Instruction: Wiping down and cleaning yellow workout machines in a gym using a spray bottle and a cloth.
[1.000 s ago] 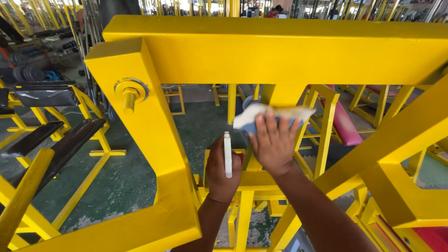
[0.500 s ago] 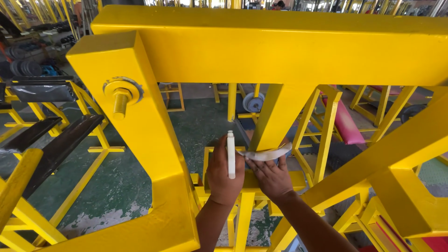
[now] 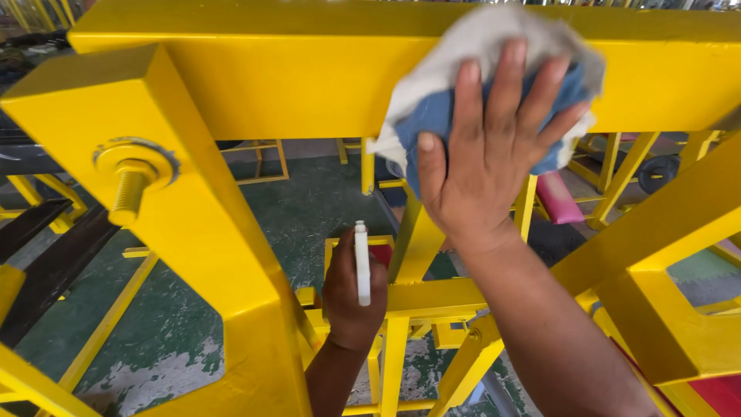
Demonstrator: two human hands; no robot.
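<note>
Frame opening (image 3: 309,193) seemingly passable; bolt (image 3: 130,193) protrudes.

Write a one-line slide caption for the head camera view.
Right hand presses a white and blue cloth against a yellow frame beam; left hand holds a white marker below.
</note>
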